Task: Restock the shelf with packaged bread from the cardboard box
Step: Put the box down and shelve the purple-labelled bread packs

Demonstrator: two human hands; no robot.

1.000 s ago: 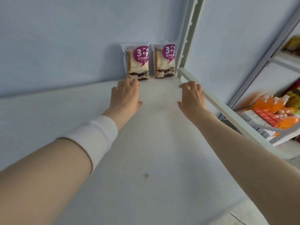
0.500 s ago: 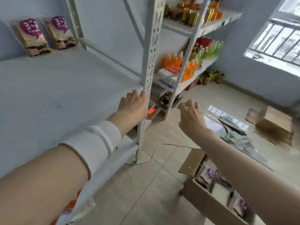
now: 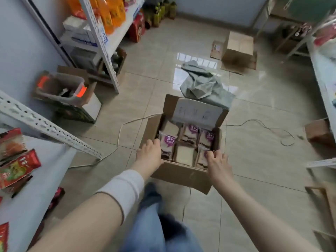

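An open cardboard box (image 3: 181, 174) stands on the tiled floor in front of me, holding several clear bread packs with purple labels. My left hand (image 3: 149, 153) reaches over the box's left wall, fingertips resting on the front-left bread pack (image 3: 168, 142); whether it grips is unclear. At the box's front right corner, my right hand (image 3: 218, 163) curls its fingers around the top edge of the front-right bread pack (image 3: 201, 158). The grey shelf (image 3: 25, 206) lies at the lower left, behind a perforated white upright (image 3: 45, 123).
Red snack packets (image 3: 18, 166) lie on the near shelf. A clear bin with orange latches (image 3: 60, 88), a grey cloth (image 3: 203, 84), a second cardboard box (image 3: 238, 45) and loose cables (image 3: 120, 128) are on the floor. Stocked racks stand left and right.
I have turned away from the shelf with its two standing bread packs and looked down. Both hands dropped from shelf height into the cardboard box on the floor.
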